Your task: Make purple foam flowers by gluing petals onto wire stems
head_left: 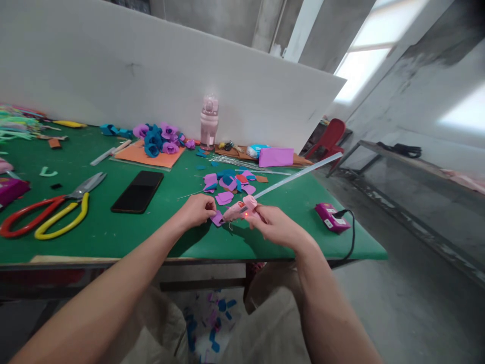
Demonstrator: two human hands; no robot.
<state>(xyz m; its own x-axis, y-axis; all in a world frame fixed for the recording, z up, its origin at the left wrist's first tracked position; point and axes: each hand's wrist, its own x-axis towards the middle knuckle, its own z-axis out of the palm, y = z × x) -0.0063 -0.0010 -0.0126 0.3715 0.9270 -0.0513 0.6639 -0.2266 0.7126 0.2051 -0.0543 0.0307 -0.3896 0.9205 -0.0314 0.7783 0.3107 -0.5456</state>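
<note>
- Near the worktop's (113,237) front edge: left hand (197,211) pinches a purple foam petal (217,219) flat against the green surface.
- Right hand (275,225) wraps a pink glue gun (242,208), red light lit, nozzle touching the petal.
- Risk, as I judge it: hot tip sits just beside the left fingertips; a slip could burn them.
- Cord (352,237) hangs off the edge by the power strip (330,217); snagging it could jerk the gun.
</note>
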